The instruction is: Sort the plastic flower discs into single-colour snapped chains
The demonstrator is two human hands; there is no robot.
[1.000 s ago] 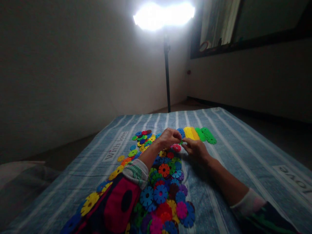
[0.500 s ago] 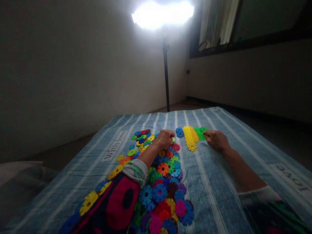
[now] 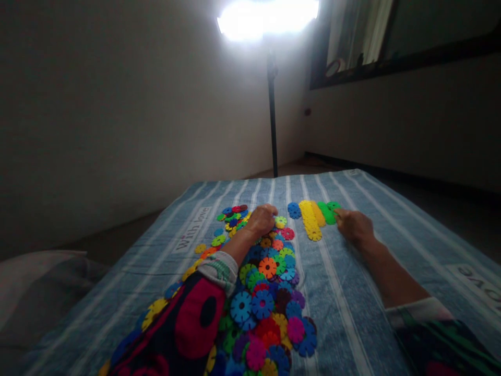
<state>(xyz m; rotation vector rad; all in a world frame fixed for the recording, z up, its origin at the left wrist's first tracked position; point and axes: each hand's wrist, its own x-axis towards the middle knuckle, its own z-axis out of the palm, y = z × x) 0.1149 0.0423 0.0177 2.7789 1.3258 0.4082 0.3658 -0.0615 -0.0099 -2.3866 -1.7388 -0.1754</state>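
Observation:
A pile of flat plastic flower discs (image 3: pixel 270 292) in many colours lies on a blue striped cloth (image 3: pixel 391 224). My left hand (image 3: pixel 261 219) rests curled on the far end of that pile, fingers closed; what is in them is hidden. Beyond the pile lie sorted rows: a blue disc (image 3: pixel 294 210), a yellow row (image 3: pixel 310 223), an orange row (image 3: pixel 318 214) and a green row (image 3: pixel 327 211). My right hand (image 3: pixel 354 225) sits at the right side of the green row, fingertips pinched at a green disc.
A lamp on a black pole (image 3: pixel 272 104) shines bright at the far edge of the cloth. Bare walls stand left and right, with a dark-framed window (image 3: pixel 391 42) at upper right. A grey bundle (image 3: pixel 35 292) lies at the left.
My right hand went from the middle, beside my left hand, out to the right end of the green row. My left hand drew back slightly onto the pile.

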